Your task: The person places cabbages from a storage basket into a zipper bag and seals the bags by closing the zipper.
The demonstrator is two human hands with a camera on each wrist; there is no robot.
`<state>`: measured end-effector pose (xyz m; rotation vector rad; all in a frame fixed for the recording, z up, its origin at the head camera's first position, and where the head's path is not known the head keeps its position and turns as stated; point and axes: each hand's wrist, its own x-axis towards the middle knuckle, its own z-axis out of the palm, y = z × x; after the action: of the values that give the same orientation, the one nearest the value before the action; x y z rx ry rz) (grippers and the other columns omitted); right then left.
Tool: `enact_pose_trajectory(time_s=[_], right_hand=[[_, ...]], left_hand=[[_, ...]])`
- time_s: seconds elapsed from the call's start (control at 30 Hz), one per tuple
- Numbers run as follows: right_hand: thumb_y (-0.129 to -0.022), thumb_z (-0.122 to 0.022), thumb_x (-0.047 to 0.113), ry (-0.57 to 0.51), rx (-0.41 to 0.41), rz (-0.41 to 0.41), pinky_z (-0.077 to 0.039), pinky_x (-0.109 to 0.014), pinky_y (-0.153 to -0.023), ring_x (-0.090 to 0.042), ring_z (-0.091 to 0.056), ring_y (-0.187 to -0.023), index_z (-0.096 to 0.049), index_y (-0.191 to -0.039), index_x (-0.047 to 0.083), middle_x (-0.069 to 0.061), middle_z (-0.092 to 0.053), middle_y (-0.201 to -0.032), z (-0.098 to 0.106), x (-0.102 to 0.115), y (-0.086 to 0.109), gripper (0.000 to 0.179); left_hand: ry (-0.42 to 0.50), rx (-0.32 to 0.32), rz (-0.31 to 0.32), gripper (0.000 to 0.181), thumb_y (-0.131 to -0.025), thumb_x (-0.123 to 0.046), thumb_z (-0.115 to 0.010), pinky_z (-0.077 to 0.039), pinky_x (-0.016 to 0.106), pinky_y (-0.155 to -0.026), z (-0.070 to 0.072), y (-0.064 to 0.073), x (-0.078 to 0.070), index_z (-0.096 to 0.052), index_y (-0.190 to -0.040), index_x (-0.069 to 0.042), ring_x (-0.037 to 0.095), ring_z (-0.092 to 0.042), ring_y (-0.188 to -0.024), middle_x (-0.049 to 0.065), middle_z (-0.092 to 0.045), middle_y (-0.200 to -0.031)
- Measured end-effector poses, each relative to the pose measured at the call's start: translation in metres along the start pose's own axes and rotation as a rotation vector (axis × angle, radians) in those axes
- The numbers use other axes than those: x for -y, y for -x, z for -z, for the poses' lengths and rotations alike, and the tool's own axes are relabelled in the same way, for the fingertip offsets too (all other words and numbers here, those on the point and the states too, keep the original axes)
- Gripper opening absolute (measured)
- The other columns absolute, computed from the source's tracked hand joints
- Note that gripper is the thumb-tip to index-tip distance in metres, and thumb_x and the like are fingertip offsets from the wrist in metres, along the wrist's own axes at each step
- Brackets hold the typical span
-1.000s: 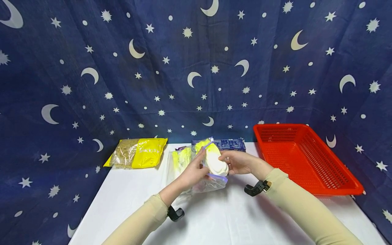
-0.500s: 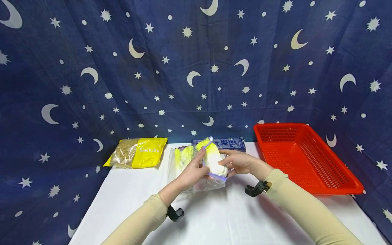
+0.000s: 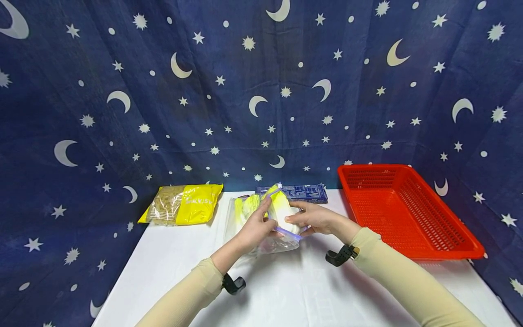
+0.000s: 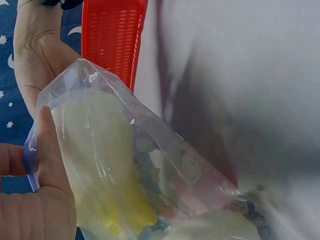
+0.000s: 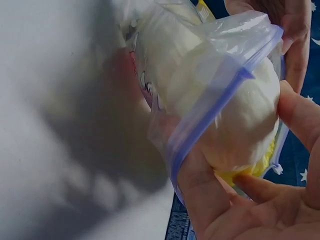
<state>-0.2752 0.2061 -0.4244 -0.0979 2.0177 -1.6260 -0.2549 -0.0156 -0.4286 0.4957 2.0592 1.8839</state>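
Note:
A clear zip bag with a purple seal strip lies tilted at the middle of the table. My left hand pinches its open edge; in the left wrist view the bag's purple strip passes between the fingers. My right hand grips a white and yellow napa cabbage, which sits largely inside the bag mouth. In the right wrist view, the white base of the cabbage shows at the opening, with fingers around it. A second yellow-green cabbage lies deeper in the bag, to the left.
A yellow pasta packet lies at the back left. Behind the bag lies a flat blue packet. A red perforated basket stands on the right of the white table. A star-patterned curtain hangs behind.
The cabbage in my right hand has shifted left and farther into the bag, its base less exposed. My right hand has followed it, while my left keeps its hold on the bag.

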Motion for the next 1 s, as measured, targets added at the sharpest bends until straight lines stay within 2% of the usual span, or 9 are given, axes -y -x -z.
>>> enact_pose_trajectory(time_s=[0.1,0.17,0.3,0.4,0.43,0.53,0.7,0.8,1.0], right_hand=[[-0.097,-0.071,0.024,0.023,0.002,0.025,-0.059,-0.043,-0.090,-0.026,-0.067,-0.102,-0.030,-0.157,-0.003,-0.021,-0.060,-0.127,0.002,0.002,0.003,0.077],[-0.100,-0.067,0.022,0.031,-0.029,0.052,-0.058,-0.043,-0.093,-0.028,-0.068,-0.102,-0.037,-0.152,-0.008,-0.023,-0.061,-0.126,0.004,0.004,0.006,0.068],[-0.101,-0.062,0.016,0.039,-0.204,0.101,-0.060,-0.044,-0.089,-0.033,-0.068,-0.102,-0.053,-0.138,-0.012,-0.026,-0.064,-0.124,0.009,0.004,0.009,0.047],[-0.100,-0.061,0.012,0.046,-0.335,0.123,-0.060,-0.047,-0.089,-0.038,-0.063,-0.107,-0.058,-0.130,-0.011,-0.027,-0.062,-0.125,0.011,0.000,0.011,0.038],[-0.100,-0.061,0.011,0.047,-0.356,0.128,-0.060,-0.048,-0.089,-0.039,-0.061,-0.108,-0.058,-0.128,-0.011,-0.027,-0.061,-0.125,0.011,-0.003,0.012,0.036],[-0.096,-0.059,0.004,0.020,-0.371,0.122,-0.060,-0.049,-0.086,-0.037,-0.061,-0.103,-0.055,-0.122,-0.012,-0.026,-0.060,-0.117,0.006,-0.012,0.014,0.031],[-0.090,-0.063,-0.003,0.000,-0.351,0.149,-0.063,-0.040,-0.066,-0.021,-0.065,-0.073,-0.055,-0.113,-0.013,-0.018,-0.062,-0.097,-0.007,-0.029,0.015,0.026],[-0.087,-0.065,-0.006,0.042,-0.361,0.197,-0.063,-0.038,-0.062,-0.017,-0.064,-0.062,-0.060,-0.113,-0.015,-0.021,-0.066,-0.100,-0.009,-0.033,0.014,0.028],[-0.081,-0.066,-0.007,0.106,-0.372,0.257,-0.060,-0.028,-0.060,-0.015,-0.062,-0.062,-0.063,-0.123,-0.017,-0.029,-0.067,-0.122,-0.007,-0.031,0.012,0.043]], left_hand=[[0.003,-0.005,0.008,0.083,-0.089,0.006,-0.051,-0.063,0.032,-0.076,0.001,0.000,0.000,-0.015,-0.163,-0.003,0.024,-0.064,-0.101,0.006,-0.004,-0.172],[0.011,-0.006,0.011,0.083,-0.090,0.007,-0.051,-0.063,0.033,-0.076,0.002,0.000,0.000,-0.015,-0.163,-0.004,0.023,-0.064,-0.098,0.007,-0.004,-0.172],[0.017,-0.011,0.010,0.085,-0.089,0.007,-0.052,-0.063,0.033,-0.074,0.003,-0.001,0.000,-0.015,-0.164,-0.005,0.020,-0.065,-0.088,0.009,-0.005,-0.172],[0.011,-0.017,0.010,0.085,-0.089,0.007,-0.052,-0.063,0.033,-0.073,0.003,-0.002,0.000,-0.015,-0.164,-0.006,0.019,-0.065,-0.085,0.009,-0.006,-0.172],[0.010,-0.018,0.008,0.085,-0.089,0.008,-0.052,-0.063,0.033,-0.073,0.003,-0.002,0.000,-0.016,-0.164,-0.006,0.019,-0.065,-0.085,0.009,-0.006,-0.172],[0.004,-0.022,0.014,0.084,-0.089,0.007,-0.052,-0.063,0.034,-0.074,0.004,-0.001,0.000,-0.016,-0.164,-0.007,0.020,-0.066,-0.088,0.007,-0.006,-0.172],[0.008,-0.023,0.010,0.085,-0.090,0.006,-0.053,-0.063,0.034,-0.074,0.005,0.002,-0.002,-0.015,-0.165,-0.010,0.020,-0.066,-0.089,0.008,-0.007,-0.171],[0.007,-0.020,0.008,0.085,-0.091,0.006,-0.053,-0.063,0.034,-0.075,0.007,0.002,-0.004,-0.015,-0.165,-0.011,0.020,-0.066,-0.088,0.008,-0.007,-0.171],[0.008,-0.015,0.021,0.082,-0.092,0.005,-0.052,-0.063,0.033,-0.075,0.014,0.002,-0.007,-0.015,-0.165,-0.009,0.020,-0.065,-0.088,0.006,-0.005,-0.172]])
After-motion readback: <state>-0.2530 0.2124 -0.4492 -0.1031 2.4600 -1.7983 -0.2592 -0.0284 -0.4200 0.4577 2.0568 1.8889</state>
